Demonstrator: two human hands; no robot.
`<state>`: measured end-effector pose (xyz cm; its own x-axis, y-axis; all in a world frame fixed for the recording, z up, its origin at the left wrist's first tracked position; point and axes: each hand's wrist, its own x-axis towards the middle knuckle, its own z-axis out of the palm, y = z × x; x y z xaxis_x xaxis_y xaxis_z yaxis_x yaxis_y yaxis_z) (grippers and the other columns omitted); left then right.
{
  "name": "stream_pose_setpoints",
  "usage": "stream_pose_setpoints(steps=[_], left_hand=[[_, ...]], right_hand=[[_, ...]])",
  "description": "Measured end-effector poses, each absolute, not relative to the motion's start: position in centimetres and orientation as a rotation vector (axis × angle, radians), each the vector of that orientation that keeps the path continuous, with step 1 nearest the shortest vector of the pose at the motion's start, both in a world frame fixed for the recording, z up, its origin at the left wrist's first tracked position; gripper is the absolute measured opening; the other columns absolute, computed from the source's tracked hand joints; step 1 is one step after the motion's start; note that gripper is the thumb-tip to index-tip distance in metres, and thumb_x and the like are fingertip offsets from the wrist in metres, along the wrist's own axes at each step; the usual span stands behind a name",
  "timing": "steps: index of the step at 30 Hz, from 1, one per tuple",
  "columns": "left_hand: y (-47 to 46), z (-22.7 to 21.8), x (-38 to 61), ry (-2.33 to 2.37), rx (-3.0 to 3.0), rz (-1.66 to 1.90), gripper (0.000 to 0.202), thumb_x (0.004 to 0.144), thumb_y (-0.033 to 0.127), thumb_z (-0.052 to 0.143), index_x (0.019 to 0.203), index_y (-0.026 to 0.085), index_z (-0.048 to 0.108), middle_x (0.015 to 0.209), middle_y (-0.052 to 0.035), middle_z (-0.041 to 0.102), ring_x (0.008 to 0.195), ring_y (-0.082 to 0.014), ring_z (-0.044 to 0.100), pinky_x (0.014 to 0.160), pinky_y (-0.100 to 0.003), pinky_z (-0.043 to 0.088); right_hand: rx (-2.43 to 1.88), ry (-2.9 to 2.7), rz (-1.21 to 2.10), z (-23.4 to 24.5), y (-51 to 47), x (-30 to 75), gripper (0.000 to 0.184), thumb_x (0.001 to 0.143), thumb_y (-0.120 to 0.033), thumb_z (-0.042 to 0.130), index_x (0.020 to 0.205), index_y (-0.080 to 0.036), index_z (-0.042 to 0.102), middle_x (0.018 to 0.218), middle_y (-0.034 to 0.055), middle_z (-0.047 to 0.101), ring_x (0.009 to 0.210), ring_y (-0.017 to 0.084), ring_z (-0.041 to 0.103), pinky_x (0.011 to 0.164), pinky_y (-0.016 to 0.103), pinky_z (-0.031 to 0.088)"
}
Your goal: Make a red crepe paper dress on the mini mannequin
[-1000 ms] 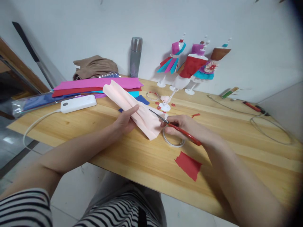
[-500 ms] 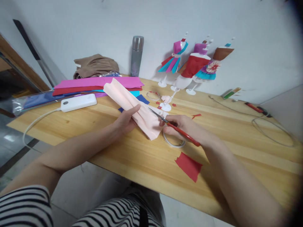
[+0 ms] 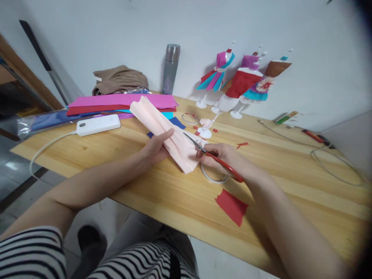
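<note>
My left hand (image 3: 159, 146) grips a folded sheet of pale pink crepe paper (image 3: 158, 121) by its lower left edge, thumb on top. In my right hand (image 3: 222, 155) is a pair of scissors (image 3: 223, 164) with red handles. Its metal blades look closed and lie across the front of the pink paper, pointing up and left. Fingers of the right hand are close to the paper's right side; whether they pinch it I cannot tell. Under that hand sits a roll of tape (image 3: 213, 180), partly covered. A red paper piece (image 3: 232, 206) lies nearer the table's front edge.
Several small dress forms (image 3: 240, 83) in coloured paper stand along the wall. A grey bottle (image 3: 171, 69), brown cloth (image 3: 120, 79) and stacked coloured paper (image 3: 122, 101) are at the back left. A white power bank (image 3: 99, 124) with a cable lies left. A utility knife (image 3: 312, 135) is far right.
The view has shifted slightly, moving the scene a little to the right. Both hands keep their hold on the paper and scissors. A dark shoe now shows below the table.
</note>
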<state>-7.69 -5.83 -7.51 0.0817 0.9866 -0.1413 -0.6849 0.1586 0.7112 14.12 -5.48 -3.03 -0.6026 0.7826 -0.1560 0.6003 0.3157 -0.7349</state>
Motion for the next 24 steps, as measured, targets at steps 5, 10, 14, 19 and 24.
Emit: stream_pose_setpoints(steps=[5, 10, 14, 19, 24], left_hand=[[-5.7, -7.8, -7.8, 0.700, 0.570, 1.240, 0.036, 0.070, 0.036, 0.081, 0.101, 0.022, 0.070, 0.111, -0.0118, 0.075, 0.134, -0.0396, 0.052, 0.113, -0.057, 0.040], [-5.4, -7.9, -8.0, 0.682, 0.514, 1.208, 0.040, 0.068, 0.035, 0.084, 0.099, 0.016, 0.069, 0.113, -0.0139, 0.074, 0.137, -0.0390, 0.048, 0.117, -0.053, 0.037], [-5.1, -7.8, -8.3, 0.672, 0.445, 1.220, 0.043, 0.065, 0.032, 0.085, 0.100, 0.013, 0.068, 0.110, -0.0157, 0.074, 0.137, -0.0383, 0.048, 0.118, -0.050, 0.036], [-4.9, -7.6, -8.8, 0.666, 0.333, 1.285, 0.039, 0.069, 0.034, 0.082, 0.099, 0.012, 0.069, 0.104, -0.0133, 0.075, 0.132, -0.0379, 0.052, 0.116, -0.048, 0.040], [-4.2, -7.7, -9.7, 0.708, 0.253, 1.306, 0.034, 0.074, 0.029, 0.074, 0.101, 0.011, 0.067, 0.098, -0.0122, 0.076, 0.107, -0.0321, 0.068, 0.110, -0.051, 0.045]], right_hand=[[-1.181, -2.358, 1.241, -2.3, -5.6, 14.3, 0.049, 0.078, -0.070, 0.060, 0.073, -0.022, 0.054, 0.068, 0.0006, 0.046, 0.061, 0.015, 0.038, 0.054, 0.031, 0.032], [-1.167, -2.386, 1.275, -2.5, -4.8, 15.0, 0.043, 0.085, -0.064, 0.057, 0.079, -0.021, 0.056, 0.076, 0.0029, 0.056, 0.067, 0.018, 0.048, 0.062, 0.033, 0.039], [-1.183, -2.408, 1.283, -2.7, -4.3, 15.6, 0.043, 0.084, -0.061, 0.060, 0.089, -0.018, 0.063, 0.086, 0.0065, 0.064, 0.076, 0.021, 0.055, 0.069, 0.035, 0.044], [-1.118, -2.511, 1.395, -2.2, -3.8, 16.8, 0.040, 0.083, -0.055, 0.065, 0.094, -0.016, 0.064, 0.084, 0.0050, 0.063, 0.073, 0.020, 0.054, 0.066, 0.032, 0.045], [-0.959, -2.664, 1.494, -1.4, -3.1, 18.9, 0.043, 0.086, -0.052, 0.064, 0.107, -0.014, 0.065, 0.096, 0.0072, 0.059, 0.082, 0.019, 0.054, 0.072, 0.030, 0.045]])
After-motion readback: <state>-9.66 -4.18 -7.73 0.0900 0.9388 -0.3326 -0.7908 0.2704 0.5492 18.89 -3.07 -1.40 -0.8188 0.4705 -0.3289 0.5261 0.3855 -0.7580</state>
